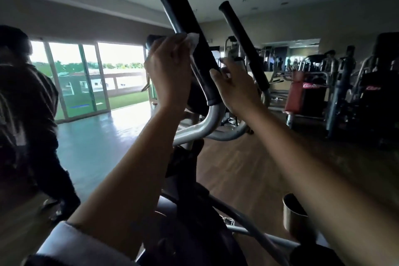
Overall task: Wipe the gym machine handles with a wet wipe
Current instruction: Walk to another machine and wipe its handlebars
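Left hand (170,71) pinches wet wipe (193,40) against black handle (185,11); right hand (235,90) hold unclear; wooden gym floor (248,168), glass doors (86,75).

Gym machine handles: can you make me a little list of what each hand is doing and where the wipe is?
left hand: holds the wet wipe against the near handle, high on its black grip
right hand: thumb on the same handle lower down; grip unclear
far handle: stands to the right of the near one
also there: another person at the left
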